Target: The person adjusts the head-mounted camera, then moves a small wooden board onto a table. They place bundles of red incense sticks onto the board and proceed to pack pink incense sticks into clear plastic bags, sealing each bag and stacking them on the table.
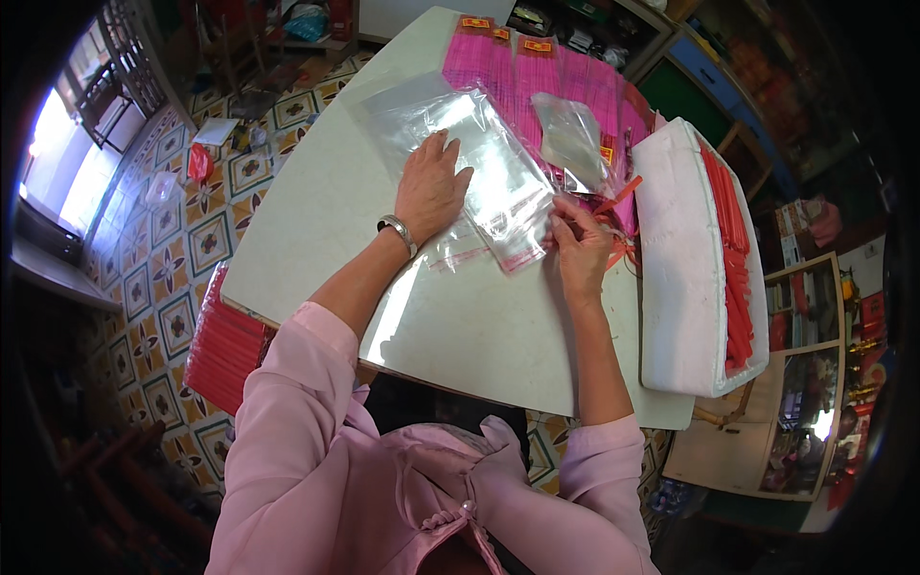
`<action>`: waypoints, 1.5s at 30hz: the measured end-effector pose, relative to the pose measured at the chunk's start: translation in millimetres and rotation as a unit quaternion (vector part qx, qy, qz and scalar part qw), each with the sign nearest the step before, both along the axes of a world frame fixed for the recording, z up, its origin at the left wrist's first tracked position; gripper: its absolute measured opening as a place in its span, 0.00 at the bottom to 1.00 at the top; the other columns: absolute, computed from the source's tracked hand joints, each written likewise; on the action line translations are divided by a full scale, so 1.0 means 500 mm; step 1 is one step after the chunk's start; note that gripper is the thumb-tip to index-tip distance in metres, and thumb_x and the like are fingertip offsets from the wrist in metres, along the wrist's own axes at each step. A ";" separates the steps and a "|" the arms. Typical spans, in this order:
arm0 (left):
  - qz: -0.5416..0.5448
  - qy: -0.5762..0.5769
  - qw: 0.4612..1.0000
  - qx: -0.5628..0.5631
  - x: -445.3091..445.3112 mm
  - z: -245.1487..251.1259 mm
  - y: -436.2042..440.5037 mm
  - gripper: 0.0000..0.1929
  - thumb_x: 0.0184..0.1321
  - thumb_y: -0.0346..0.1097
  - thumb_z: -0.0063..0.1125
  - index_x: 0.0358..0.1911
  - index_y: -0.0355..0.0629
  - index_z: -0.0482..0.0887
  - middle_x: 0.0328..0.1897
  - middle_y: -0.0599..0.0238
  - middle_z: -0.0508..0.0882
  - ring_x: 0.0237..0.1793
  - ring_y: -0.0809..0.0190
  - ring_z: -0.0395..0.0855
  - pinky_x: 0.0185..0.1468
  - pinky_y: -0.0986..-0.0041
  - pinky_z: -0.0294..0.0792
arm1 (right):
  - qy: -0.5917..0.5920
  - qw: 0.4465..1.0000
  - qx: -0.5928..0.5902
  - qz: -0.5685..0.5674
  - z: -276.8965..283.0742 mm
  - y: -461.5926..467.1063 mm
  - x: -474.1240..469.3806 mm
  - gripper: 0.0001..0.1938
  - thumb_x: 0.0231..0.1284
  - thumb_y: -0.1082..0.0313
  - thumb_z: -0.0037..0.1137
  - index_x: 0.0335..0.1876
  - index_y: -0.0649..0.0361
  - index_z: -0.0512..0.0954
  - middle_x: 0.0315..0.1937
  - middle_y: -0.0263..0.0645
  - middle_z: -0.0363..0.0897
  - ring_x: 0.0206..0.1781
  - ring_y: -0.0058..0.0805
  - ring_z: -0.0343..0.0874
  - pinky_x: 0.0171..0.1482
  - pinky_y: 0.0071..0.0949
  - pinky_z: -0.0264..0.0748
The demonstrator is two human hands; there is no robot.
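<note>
Clear plastic bags (496, 169) lie in an overlapping stack on the pale tabletop (302, 237). My left hand (431, 188) rests on the stack with its fingers apart, palm down. At the stack's right edge, my right hand (581, 248) has thumb and fingers together near a bag corner; whether it pinches the film is hard to make out. Beyond the bags are packs of pink sticks (537, 79) with red and yellow labels. A smaller clear bag (571, 140) lies over some of them. Red ribbon strips (619, 198) stick out beside my right hand.
A white foam box (679, 273) holding red sticks (733, 280) stands along the table's right side. Red plastic-wrapped bundles (226, 345) sit below the left edge. Patterned floor tiles (208, 237) carry scattered plastic items. A cabinet with glass doors (798, 388) stands at right.
</note>
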State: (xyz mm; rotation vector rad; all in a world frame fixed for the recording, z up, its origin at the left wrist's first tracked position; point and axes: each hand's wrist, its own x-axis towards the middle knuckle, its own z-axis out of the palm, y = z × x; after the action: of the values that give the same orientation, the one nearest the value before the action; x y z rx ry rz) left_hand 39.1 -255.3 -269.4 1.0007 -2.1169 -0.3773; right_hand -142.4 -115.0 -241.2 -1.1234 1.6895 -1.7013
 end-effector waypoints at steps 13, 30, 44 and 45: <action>-0.003 0.003 1.000 -0.008 -0.002 -0.010 -0.005 0.25 0.63 0.39 0.53 0.60 0.32 0.71 0.69 0.45 0.66 0.69 0.44 0.64 0.71 0.58 0.57 | -0.159 0.980 0.120 0.004 0.004 0.020 0.015 0.10 0.65 0.71 0.56 0.48 0.67 0.76 0.32 0.47 0.84 0.21 0.21 0.77 0.24 0.19 0.75; -0.003 -0.013 1.000 0.020 0.001 0.003 -0.001 0.28 0.62 0.42 0.54 0.62 0.32 0.71 0.71 0.46 0.65 0.71 0.44 0.62 0.72 0.59 0.55 | -0.176 0.981 0.062 -0.047 0.027 -0.040 0.018 0.19 0.56 0.75 0.64 0.54 0.65 0.75 0.20 0.37 0.78 0.13 0.18 0.69 0.14 0.20 0.62; -0.004 -0.003 1.000 0.012 0.003 -0.002 -0.006 0.28 0.63 0.43 0.53 0.62 0.31 0.71 0.71 0.44 0.65 0.70 0.43 0.62 0.72 0.59 0.57 | 0.231 0.956 0.115 -0.142 -0.006 -0.063 0.028 0.13 0.50 0.67 0.71 0.36 0.69 0.81 0.27 0.36 0.79 0.29 0.23 0.75 0.33 0.26 0.70; -0.004 0.000 1.000 0.008 0.002 -0.004 -0.005 0.28 0.63 0.43 0.53 0.62 0.31 0.71 0.71 0.44 0.65 0.70 0.43 0.62 0.72 0.59 0.57 | 0.202 0.965 0.113 -0.127 -0.010 -0.063 0.024 0.13 0.50 0.68 0.71 0.34 0.69 0.81 0.26 0.36 0.79 0.28 0.22 0.75 0.32 0.26 0.70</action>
State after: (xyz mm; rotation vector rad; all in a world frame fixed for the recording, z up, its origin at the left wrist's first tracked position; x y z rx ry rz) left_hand 40.0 -257.8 -271.6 1.0022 -2.1208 -0.3999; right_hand -130.3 -146.4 -246.2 -1.2471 2.3023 -1.4355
